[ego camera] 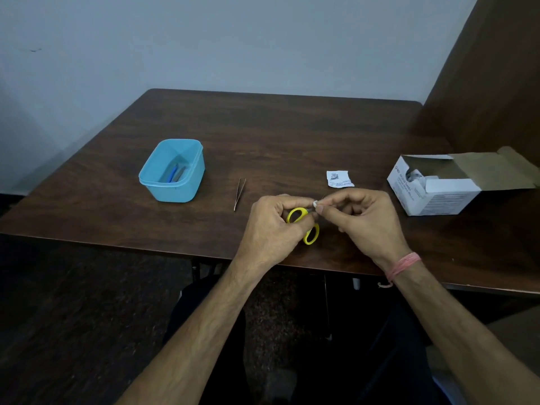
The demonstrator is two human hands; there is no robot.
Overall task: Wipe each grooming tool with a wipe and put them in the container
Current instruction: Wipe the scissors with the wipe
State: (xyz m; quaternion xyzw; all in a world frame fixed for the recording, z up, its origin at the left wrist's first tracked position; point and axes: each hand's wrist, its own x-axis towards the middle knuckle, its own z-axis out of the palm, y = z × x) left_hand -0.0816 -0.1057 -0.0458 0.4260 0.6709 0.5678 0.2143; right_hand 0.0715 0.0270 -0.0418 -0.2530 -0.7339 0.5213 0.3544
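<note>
My left hand (pixel 270 226) grips small scissors with yellow handles (pixel 309 233) just above the table's front edge. My right hand (pixel 366 219) pinches a small white wipe (pixel 315 204) against the blades, which are mostly hidden between my fingers. Thin metal tweezers (pixel 239 193) lie on the table left of my hands. Farther left stands the open blue plastic container (pixel 172 187), with a blue-handled tool and another grey tool inside.
A torn white wipe packet (pixel 339 179) lies behind my right hand. An open white cardboard box of swabs (pixel 435 191) sits at the right edge of the brown wooden table (pixel 292 133). A brown panel rises at the far right.
</note>
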